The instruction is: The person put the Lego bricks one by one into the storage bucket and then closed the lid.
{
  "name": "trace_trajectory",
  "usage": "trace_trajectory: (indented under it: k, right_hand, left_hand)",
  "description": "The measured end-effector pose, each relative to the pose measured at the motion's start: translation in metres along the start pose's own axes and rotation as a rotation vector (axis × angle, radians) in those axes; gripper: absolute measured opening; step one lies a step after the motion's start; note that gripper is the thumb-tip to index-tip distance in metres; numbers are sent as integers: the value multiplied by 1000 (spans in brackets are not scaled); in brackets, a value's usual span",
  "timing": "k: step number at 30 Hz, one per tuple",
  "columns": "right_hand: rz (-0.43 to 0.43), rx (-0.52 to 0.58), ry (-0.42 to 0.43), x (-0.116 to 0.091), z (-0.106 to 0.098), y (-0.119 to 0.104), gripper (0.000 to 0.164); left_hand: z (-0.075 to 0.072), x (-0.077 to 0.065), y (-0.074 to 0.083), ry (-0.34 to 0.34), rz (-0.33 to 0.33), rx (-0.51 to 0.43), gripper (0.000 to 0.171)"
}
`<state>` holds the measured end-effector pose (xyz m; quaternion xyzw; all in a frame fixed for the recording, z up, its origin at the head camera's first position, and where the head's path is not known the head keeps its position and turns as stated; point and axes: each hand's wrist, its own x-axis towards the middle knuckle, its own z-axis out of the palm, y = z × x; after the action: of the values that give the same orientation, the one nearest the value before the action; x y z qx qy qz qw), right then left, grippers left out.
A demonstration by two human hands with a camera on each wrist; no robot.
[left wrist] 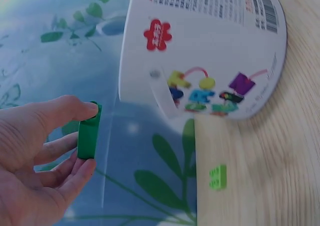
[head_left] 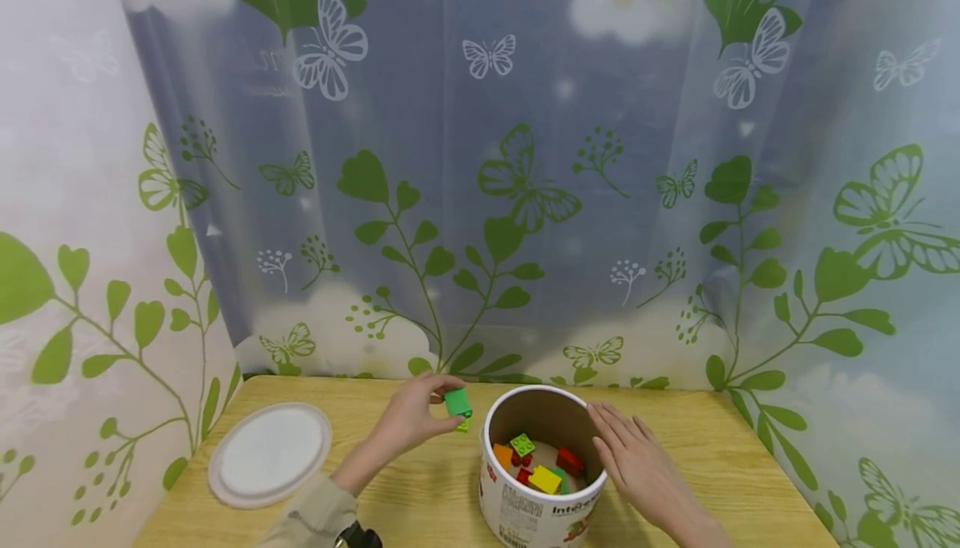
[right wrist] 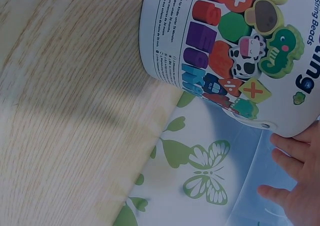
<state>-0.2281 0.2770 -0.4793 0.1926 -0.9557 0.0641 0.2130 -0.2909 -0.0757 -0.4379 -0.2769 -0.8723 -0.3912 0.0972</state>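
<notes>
Between thumb and fingers, my left hand (head_left: 415,413) pinches a green building block (head_left: 457,402), held above the table to the left of the bucket. In the left wrist view the same block (left wrist: 89,133) shows edge-on. A light green block (left wrist: 218,177) lies on the table below that hand. My right hand (head_left: 637,460) rests with straight fingers against the right rim of the white bucket (head_left: 517,523). Inside the bucket are several blocks, among them a yellow block (head_left: 545,479), an orange block (head_left: 503,455) and a light green block (head_left: 522,445).
A round white lid (head_left: 270,455) lies on the left of the wooden table (head_left: 420,502). Behind the table hangs a curtain (head_left: 420,115) with leaf and butterfly prints. The bucket's side carries printed pictures and text.
</notes>
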Motion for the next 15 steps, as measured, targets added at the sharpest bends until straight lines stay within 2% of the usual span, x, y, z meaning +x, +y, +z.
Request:
trace_trajectory:
  k: [7, 15]
  right_hand:
    - [0, 4, -9, 1, 0, 1, 48]
    - [-6, -5, -12, 1, 0, 1, 48]
  left_hand:
    - [12, 10, 19, -36, 59, -3, 44]
    - [35, 23, 37, -78, 60, -38, 44]
